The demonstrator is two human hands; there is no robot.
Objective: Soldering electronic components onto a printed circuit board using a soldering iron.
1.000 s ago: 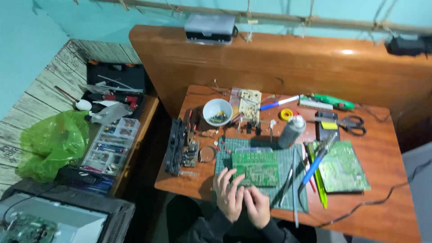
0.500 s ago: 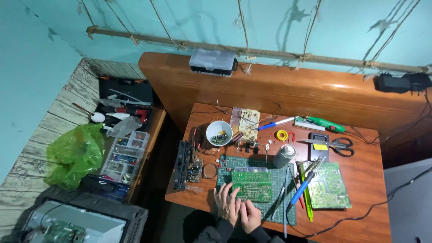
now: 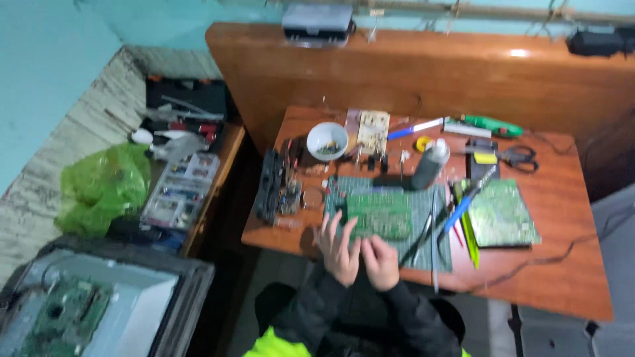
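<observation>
Left hand [image 3: 338, 248], fingers spread, touches the green circuit board's [image 3: 378, 215] near-left corner; the board lies at one o'clock, long axis left-right, right hand [image 3: 381, 262] loosely curled beside.

green plastic bag [image 3: 102, 188] | left ledge || clear parts organiser box [image 3: 180, 190] | beside bag

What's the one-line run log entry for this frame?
left hand: on edge of green circuit board | right hand: at board's near edge | board: flat on cutting mat | nearby: white bowl, second board
</observation>
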